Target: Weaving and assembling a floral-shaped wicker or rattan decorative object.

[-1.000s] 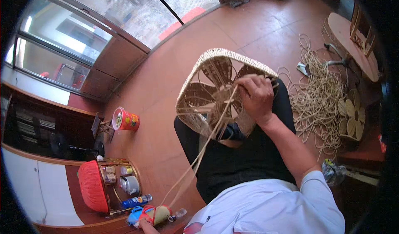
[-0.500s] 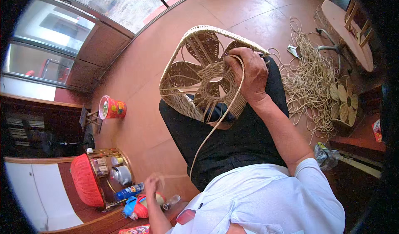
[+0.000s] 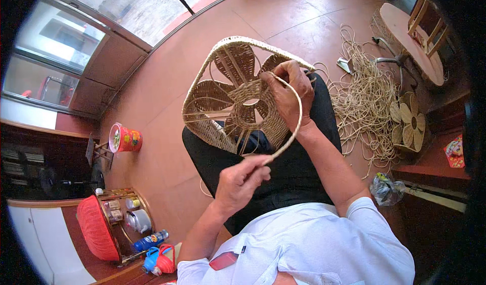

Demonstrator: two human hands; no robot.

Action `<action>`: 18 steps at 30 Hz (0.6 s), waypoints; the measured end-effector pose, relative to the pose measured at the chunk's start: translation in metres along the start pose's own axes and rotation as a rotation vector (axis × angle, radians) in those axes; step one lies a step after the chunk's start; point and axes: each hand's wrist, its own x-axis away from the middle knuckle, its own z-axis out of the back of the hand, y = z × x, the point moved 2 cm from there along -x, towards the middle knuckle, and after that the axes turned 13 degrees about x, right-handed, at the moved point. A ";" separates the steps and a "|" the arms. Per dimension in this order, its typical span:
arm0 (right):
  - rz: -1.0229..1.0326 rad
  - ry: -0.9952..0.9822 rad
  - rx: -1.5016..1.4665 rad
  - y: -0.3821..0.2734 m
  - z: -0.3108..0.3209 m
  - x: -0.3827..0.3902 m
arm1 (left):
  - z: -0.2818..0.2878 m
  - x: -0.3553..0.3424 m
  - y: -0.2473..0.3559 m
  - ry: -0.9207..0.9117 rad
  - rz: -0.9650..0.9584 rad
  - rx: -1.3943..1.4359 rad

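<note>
A half-woven basket [image 3: 198,93] with a flower pattern and a braided rim rests tilted on my lap, on black trousers. My right hand [image 3: 290,93] is closed at the basket's upper right, pinching a tan woven cord [image 3: 299,114] against the wickerwork. From there the cord bows out to the right and comes down to my left hand [image 3: 242,181], whose fingers are closed around it below the basket. Bare wire ribs and gaps show between the petals. The right fingertips are partly hidden behind the hand.
A large tangled heap of cord [image 3: 362,100] lies on the floor at right, beside a flower-shaped woven piece [image 3: 411,120]. Behind it stands a round-seated chair [image 3: 412,42]. On the left are a red patterned bucket [image 3: 129,139] and a rack [image 3: 126,204] with a kettle and bottles.
My left hand has come up and right from the lower left to just below the basket, gripping the cord. The right hand still pinches at the basket. The whole view has shifted slightly.
</note>
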 end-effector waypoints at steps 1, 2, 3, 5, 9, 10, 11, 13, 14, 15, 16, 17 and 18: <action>-0.010 -0.006 -0.015 0.000 -0.001 0.000 | -0.001 -0.005 0.009 0.040 -0.032 0.118; -0.011 -0.002 -0.004 0.000 0.000 0.000 | -0.003 -0.009 0.024 0.012 -0.044 0.075; -0.014 0.000 -0.002 0.001 0.001 0.000 | -0.004 -0.012 0.038 -0.015 -0.056 0.031; -0.012 0.005 -0.035 0.001 0.002 -0.001 | -0.017 -0.016 0.053 -0.121 -0.385 -0.219; 0.015 0.037 -0.037 0.002 -0.002 0.001 | -0.050 -0.009 0.068 -0.326 -0.497 -0.196; -0.001 0.048 -0.053 0.002 -0.003 0.001 | -0.051 -0.010 0.073 -0.373 -0.500 -0.209; -0.003 0.050 -0.050 0.003 -0.002 0.001 | -0.050 -0.012 0.080 -0.377 -0.499 -0.208; -0.030 0.018 -0.033 0.003 -0.002 0.002 | -0.043 -0.014 0.092 -0.407 -0.421 0.001; -0.030 0.019 -0.035 0.002 -0.003 0.001 | -0.036 -0.012 0.088 -0.353 -0.377 0.146; -0.014 0.056 -0.024 0.001 -0.003 0.000 | -0.033 -0.008 0.087 -0.198 -0.292 0.387; 0.003 0.090 -0.011 0.000 -0.004 0.001 | -0.029 -0.015 0.089 -0.090 -0.377 0.588; 0.000 0.091 -0.009 0.000 -0.003 0.001 | -0.015 -0.027 0.093 -0.039 -0.366 0.576; -0.032 0.062 -0.041 0.000 -0.001 0.002 | -0.013 -0.038 0.100 0.111 -0.424 0.617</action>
